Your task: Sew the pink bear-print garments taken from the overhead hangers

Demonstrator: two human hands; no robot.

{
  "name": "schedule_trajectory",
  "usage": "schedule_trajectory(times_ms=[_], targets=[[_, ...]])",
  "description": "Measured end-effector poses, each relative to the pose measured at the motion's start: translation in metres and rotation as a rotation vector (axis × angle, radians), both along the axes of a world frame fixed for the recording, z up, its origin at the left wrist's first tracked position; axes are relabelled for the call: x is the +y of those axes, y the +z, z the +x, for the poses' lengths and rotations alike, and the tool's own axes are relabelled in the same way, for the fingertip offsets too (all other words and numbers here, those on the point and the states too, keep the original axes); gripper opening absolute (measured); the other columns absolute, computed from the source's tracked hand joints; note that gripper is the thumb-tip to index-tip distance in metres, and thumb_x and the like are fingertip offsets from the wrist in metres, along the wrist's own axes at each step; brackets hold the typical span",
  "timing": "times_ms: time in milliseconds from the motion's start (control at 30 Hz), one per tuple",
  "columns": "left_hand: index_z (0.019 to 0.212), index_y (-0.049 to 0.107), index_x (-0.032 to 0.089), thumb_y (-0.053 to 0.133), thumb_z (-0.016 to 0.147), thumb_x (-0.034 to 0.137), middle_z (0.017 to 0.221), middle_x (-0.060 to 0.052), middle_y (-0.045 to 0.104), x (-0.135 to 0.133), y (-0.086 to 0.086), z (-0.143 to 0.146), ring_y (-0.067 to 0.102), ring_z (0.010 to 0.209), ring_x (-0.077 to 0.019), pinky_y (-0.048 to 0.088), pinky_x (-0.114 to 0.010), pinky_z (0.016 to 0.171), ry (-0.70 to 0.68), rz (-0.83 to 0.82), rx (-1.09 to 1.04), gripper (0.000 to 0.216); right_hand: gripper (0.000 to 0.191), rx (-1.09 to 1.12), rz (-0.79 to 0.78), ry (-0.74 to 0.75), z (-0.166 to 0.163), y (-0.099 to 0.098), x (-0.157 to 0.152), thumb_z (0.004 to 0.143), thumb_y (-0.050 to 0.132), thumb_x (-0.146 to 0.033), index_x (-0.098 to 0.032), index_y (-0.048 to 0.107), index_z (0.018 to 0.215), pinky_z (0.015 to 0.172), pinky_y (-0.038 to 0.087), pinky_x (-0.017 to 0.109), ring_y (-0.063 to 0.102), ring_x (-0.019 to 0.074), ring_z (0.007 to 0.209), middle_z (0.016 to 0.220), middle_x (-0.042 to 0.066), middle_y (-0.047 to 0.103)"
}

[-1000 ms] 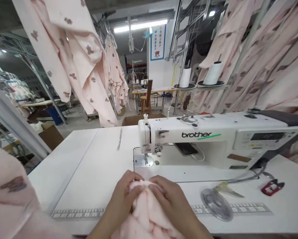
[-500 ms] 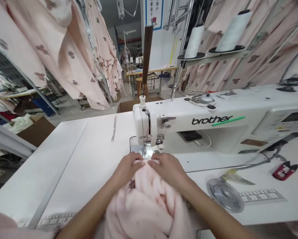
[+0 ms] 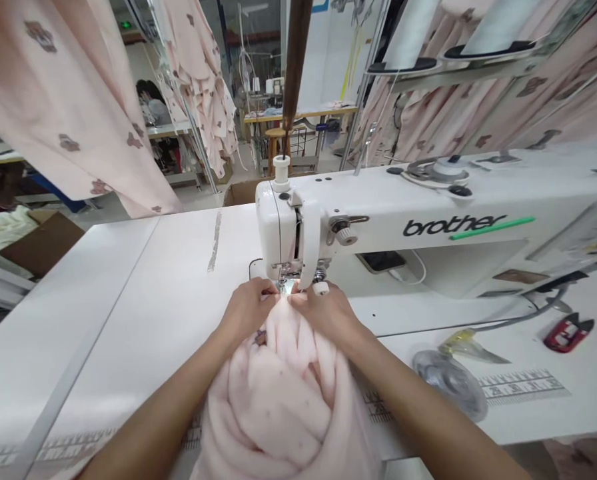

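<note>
A bunched roll of pale pink fabric with small brown prints lies on the white sewing table, running from below me up to the needle area. My left hand and my right hand both pinch its front edge close to the presser foot of a white Brother sewing machine. My fingers and the fabric hide the needle plate. The fabric edge touches the foot area, but I cannot tell whether it lies under the foot.
Red thread snips and a clear plastic disc lie on the table to the right, near a printed ruler strip. A phone sits under the machine arm. Printed pink garments hang to the left, and thread cones stand above.
Both hands have moved forward with the fabric, from the table's near part up to the presser foot. More of the fabric roll now lies on the table, and the view has shifted closer to the machine.
</note>
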State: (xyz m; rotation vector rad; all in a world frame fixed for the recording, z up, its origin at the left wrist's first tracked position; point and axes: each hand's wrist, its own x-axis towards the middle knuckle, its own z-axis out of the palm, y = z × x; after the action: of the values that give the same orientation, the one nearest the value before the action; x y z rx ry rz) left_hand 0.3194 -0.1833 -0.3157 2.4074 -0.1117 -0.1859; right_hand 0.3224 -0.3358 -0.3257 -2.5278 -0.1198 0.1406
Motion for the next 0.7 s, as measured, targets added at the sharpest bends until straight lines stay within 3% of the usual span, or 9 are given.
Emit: schedule_trajectory(times_ms=[300, 700], targets=[[0.078, 0.057, 0.018, 0.042, 0.077, 0.021, 0.067, -0.002, 0.057, -0.008, 0.004, 0.001, 0.055, 0.068, -0.0183, 0.033, -0.025, 0.056, 0.052, 0.113, 0.017, 0.015, 0.012, -0.133, -0.046, -0.045, 0.002, -0.01, 0.0, 0.078, 0.048, -0.022, -0.02, 0.058, 0.072, 0.053, 0.029, 0.022, 0.048, 0.0122, 0.054, 0.063, -0.002, 0.057], [0.071, 0.053, 0.018, 0.043, 0.079, 0.019, 0.074, -0.004, 0.057, -0.008, 0.003, 0.002, 0.056, 0.07, -0.018, 0.033, -0.025, 0.058, 0.017, 0.092, -0.039, 0.013, 0.017, -0.186, 0.027, -0.038, -0.001, -0.013, -0.002, 0.08, 0.046, -0.02, -0.018, 0.059, 0.069, 0.055, 0.032, 0.022, 0.054, 0.014, 0.063, 0.07, 0.002, 0.063]])
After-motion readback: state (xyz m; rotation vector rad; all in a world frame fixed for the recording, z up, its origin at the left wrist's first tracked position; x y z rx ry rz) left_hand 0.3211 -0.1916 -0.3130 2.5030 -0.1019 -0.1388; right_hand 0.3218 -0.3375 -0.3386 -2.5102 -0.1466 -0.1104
